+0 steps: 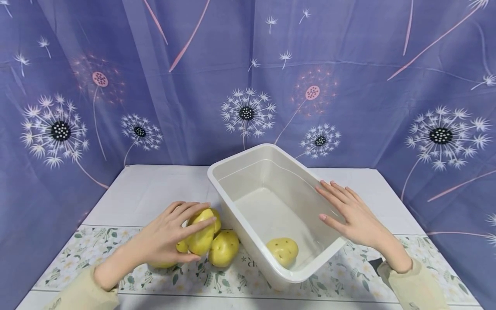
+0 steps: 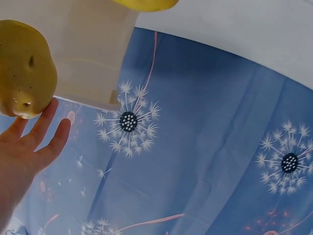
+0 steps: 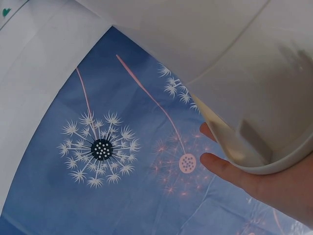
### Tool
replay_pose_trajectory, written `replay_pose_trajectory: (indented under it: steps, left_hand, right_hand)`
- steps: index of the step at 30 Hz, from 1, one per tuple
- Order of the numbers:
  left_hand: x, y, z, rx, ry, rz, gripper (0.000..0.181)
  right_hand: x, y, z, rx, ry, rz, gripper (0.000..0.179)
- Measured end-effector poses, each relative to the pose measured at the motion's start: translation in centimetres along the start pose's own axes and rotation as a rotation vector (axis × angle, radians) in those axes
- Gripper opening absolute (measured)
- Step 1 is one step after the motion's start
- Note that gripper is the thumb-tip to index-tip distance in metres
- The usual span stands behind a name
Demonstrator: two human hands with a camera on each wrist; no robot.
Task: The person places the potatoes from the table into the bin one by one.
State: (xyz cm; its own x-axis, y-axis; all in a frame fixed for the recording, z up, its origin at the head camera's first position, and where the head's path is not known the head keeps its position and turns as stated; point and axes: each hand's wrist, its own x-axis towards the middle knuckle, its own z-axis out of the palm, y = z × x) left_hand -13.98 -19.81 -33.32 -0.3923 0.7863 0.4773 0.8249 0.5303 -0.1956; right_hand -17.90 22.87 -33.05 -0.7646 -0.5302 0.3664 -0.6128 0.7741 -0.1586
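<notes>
My left hand grips a yellow potato between thumb and fingers, left of a white plastic bin. In the left wrist view, fingertips press against the underside of that potato. Close by on the table lie more potatoes: one against the bin's side, another partly behind the held one, and one mostly hidden under the hand. Inside the bin, one potato rests at the near end. My right hand lies with extended fingers on the bin's right rim.
The white table carries a floral strip across its near half. A blue-purple curtain with dandelion prints hangs behind and at both sides. The bin stands slanted, its raised walls between the two hands.
</notes>
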Motion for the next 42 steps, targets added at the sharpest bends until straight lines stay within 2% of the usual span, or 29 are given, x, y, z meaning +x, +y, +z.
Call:
replay_pose_trajectory:
  steps: [12, 26, 42]
  left_hand:
    - [1.4, -0.6, -0.9, 0.021, -0.005, 0.035, 0.079]
    - [3.4, -1.5, -1.2, 0.017, 0.055, 0.089, 0.079]
    - [5.4, -2.2, -1.5, 0.017, 0.074, 0.092, 0.08]
  right_hand:
    - [0.0, -0.2, 0.1, 0.001, -0.002, 0.023, 0.062]
    - [-0.1, -0.1, 0.2, -0.007, -0.009, 0.026, 0.062]
    - [-0.1, -0.1, 0.2, -0.007, -0.006, 0.021, 0.062]
